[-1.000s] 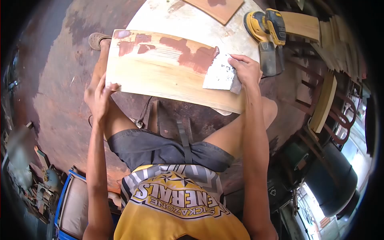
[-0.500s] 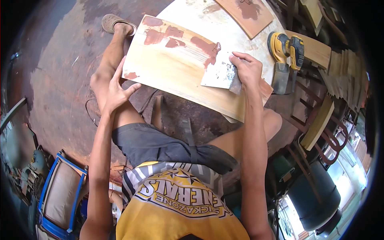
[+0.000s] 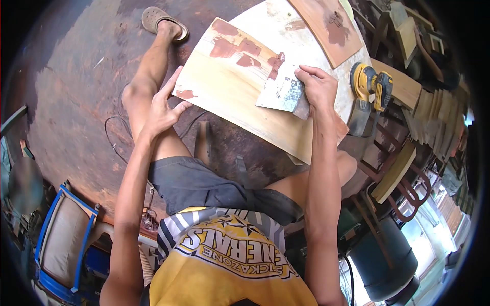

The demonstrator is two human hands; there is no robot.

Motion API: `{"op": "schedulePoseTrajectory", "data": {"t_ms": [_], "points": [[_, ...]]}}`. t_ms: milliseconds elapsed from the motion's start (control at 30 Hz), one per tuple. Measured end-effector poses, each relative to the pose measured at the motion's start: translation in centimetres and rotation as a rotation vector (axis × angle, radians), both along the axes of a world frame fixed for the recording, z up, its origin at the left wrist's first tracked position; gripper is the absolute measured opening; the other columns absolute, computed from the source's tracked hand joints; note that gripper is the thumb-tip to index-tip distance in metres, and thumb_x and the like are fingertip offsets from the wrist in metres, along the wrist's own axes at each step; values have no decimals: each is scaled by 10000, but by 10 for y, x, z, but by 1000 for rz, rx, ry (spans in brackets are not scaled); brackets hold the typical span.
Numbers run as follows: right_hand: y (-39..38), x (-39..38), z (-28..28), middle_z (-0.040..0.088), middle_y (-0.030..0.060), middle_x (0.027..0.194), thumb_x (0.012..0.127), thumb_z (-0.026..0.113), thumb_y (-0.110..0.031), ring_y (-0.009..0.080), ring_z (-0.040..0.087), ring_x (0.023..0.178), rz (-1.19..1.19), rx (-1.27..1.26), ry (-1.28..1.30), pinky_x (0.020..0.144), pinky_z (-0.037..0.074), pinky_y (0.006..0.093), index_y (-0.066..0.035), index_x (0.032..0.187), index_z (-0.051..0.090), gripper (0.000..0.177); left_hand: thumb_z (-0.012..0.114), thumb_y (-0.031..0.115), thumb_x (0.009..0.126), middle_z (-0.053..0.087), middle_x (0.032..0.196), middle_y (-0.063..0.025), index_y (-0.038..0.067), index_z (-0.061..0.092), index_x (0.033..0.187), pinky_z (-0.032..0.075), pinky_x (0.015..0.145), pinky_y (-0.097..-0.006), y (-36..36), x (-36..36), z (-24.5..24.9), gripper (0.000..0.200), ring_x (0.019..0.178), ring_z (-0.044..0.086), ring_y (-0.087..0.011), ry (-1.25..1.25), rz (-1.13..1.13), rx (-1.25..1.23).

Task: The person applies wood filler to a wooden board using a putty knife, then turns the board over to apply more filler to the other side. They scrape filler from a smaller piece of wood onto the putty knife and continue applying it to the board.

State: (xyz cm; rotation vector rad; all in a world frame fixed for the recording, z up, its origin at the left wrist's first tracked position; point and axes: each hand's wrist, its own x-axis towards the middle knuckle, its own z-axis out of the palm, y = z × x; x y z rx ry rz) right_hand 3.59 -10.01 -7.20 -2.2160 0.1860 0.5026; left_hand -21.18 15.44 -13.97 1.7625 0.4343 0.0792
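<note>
A pale wooden board [image 3: 224, 76] with reddish-brown filler patches lies tilted across the edge of a round white table [image 3: 270, 20]. My left hand [image 3: 164, 111] is at the board's left corner, thumb and fingers spread apart around its edge. In my right hand [image 3: 319, 89] is a wide metal putty knife [image 3: 280, 92], pinched between thumb and fingers. Its blade lies flat over the board, with a lump of brown filler [image 3: 276, 64] at its upper edge. The filler covers part of the board's upper side.
A second board [image 3: 329, 30] with filler lies at the table's far side. A yellow and black sander [image 3: 370, 86] stands on the right edge. Stacked wood pieces [image 3: 434, 117] are at the right, a blue-framed chair [image 3: 64, 239] at the lower left.
The view has shifted, and the board appears rotated slightly clockwise. The putty knife covers more of the filled area near the lump. Both hands keep their places on the knife and board.
</note>
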Motion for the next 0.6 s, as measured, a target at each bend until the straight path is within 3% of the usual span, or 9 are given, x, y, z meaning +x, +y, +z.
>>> {"op": "schedulePoseTrajectory", "data": {"t_ms": [200,300,333,433,467,600], "points": [[15,-1,-5,720,72,823,739,775,-42,120,632,704,-10,128,62,680,509,249,-5,945,761,209,770,-5,739,498,1434,-168,45,360,1481,361,1098,-336,2,0,6,849,1322,480,-249,22,-7,34],[50,-4,8,719,83,865,754,782,-35,109,638,752,57,0,41,699,508,220,8,979,748,232,768,-7,737,496,1435,-169,51,363,1480,363,1100,-341,2,0,3,848,1322,481,-256,31,-4,6],[53,-2,2,725,85,833,739,773,-40,123,642,724,51,23,28,691,515,251,-9,944,763,207,766,-10,737,493,1438,-167,54,363,1481,363,1103,-343,3,0,2,848,1323,480,-255,20,-7,-7],[61,0,4,727,90,833,734,777,-44,124,643,730,29,6,57,693,518,253,-15,944,764,213,760,-18,738,488,1442,-162,57,361,1481,361,1108,-346,4,0,0,846,1326,476,-255,-22,-3,-51],[62,-1,3,727,90,833,734,777,-44,124,643,730,33,6,60,693,518,253,-15,944,764,213,718,-93,722,470,1465,-139,30,347,1489,307,1131,-324,4,-1,1,861,1358,420,-214,11,-8,-97],[77,-4,-3,726,90,826,728,783,-54,126,647,729,2,61,67,692,520,254,-23,947,766,222,727,-83,715,460,1475,-135,28,350,1486,304,1136,-329,5,-2,-3,866,1364,418,-221,5,0,-73]]}}
